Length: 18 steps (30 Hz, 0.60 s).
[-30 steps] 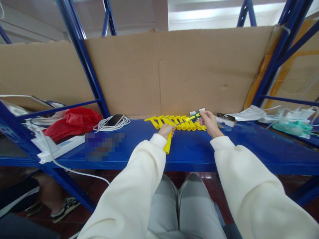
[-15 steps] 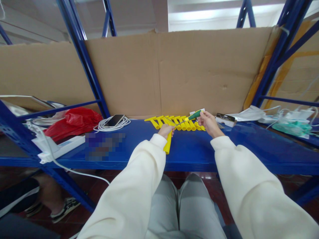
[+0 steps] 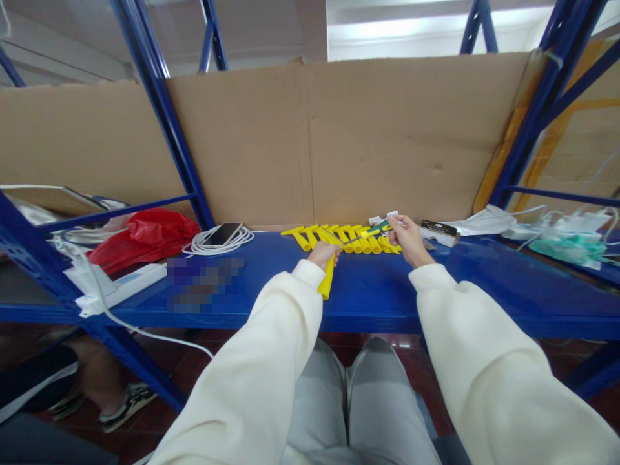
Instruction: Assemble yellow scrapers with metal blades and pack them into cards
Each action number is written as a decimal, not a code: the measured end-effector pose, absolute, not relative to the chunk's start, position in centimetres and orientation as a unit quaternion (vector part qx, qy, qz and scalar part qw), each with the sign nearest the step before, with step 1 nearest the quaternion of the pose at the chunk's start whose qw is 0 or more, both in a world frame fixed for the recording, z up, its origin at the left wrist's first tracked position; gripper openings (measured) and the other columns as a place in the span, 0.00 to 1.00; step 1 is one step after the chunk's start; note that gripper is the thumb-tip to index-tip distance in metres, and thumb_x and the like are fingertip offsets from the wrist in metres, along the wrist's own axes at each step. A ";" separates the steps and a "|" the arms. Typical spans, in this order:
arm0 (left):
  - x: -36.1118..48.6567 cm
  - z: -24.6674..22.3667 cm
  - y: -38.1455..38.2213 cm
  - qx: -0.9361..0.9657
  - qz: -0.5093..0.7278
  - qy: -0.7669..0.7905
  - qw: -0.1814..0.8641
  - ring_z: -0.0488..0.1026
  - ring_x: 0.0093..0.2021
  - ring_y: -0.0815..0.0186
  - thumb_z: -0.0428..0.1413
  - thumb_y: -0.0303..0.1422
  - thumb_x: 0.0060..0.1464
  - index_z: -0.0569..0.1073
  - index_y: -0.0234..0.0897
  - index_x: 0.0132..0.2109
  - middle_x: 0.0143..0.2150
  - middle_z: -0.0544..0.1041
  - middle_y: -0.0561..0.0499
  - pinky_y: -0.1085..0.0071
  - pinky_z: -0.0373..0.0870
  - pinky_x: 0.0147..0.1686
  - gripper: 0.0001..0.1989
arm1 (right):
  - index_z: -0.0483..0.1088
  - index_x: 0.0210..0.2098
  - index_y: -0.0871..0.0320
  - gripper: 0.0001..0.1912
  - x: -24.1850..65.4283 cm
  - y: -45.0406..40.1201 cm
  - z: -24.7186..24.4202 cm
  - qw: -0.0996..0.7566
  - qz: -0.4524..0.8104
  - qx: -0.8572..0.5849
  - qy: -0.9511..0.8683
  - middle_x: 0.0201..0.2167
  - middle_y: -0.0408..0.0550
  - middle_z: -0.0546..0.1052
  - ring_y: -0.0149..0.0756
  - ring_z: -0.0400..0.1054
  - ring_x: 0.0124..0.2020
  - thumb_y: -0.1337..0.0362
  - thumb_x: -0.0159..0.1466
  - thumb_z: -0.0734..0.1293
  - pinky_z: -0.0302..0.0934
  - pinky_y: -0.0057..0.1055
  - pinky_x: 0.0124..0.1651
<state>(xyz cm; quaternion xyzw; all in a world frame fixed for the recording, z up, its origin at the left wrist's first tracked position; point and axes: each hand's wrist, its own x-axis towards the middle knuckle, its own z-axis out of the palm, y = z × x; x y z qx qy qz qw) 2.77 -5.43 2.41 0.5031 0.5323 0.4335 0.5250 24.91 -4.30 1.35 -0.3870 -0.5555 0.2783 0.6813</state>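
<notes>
My left hand [image 3: 323, 255] is closed round a yellow tapered piece [image 3: 327, 281], whose wide end points down toward the shelf's front edge. In my right hand [image 3: 403, 237] is the green and yellow handle of a screwdriver [image 3: 378, 228]. Its metal shaft slants down to the left and meets the fingers of my left hand; the tip is hidden there. Behind both hands several similar yellow pieces [image 3: 356, 244] lie side by side in a row on the blue shelf [image 3: 378, 284].
Left of the hands are a phone [image 3: 223, 234] on a coiled white cable, a red bag [image 3: 145, 239] and a white power strip [image 3: 130, 284]. A black and white box [image 3: 440, 232] sits right. Cardboard [image 3: 339, 142] stands behind. A person's leg [image 3: 99, 374] shows lower left.
The screwdriver's handle has dipped slightly, and my right hand's fingers have shifted a little on its end. My left hand and its yellow piece have hardly moved.
</notes>
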 end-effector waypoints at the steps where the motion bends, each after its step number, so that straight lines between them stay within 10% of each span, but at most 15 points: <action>1: 2.8 2.4 -5.4 0.504 0.434 0.533 0.524 0.59 0.15 0.72 0.58 0.18 0.56 0.69 0.35 0.30 0.16 0.63 0.59 0.75 0.56 0.19 0.11 | 0.67 0.34 0.52 0.32 24.9 -4.3 1.3 0.680 0.281 -0.386 -0.557 0.12 0.33 0.63 0.27 0.54 0.12 0.33 0.48 0.75 0.44 0.25 0.15; 18: 2.8 2.6 -5.8 0.500 0.444 0.520 0.531 0.59 0.14 0.73 0.55 0.17 0.58 0.67 0.36 0.30 0.15 0.62 0.60 0.76 0.55 0.17 0.12 | 0.62 0.28 0.52 0.33 24.9 -4.1 1.2 0.700 0.282 -0.369 -0.542 0.14 0.35 0.67 0.26 0.59 0.14 0.34 0.46 0.77 0.52 0.24 0.16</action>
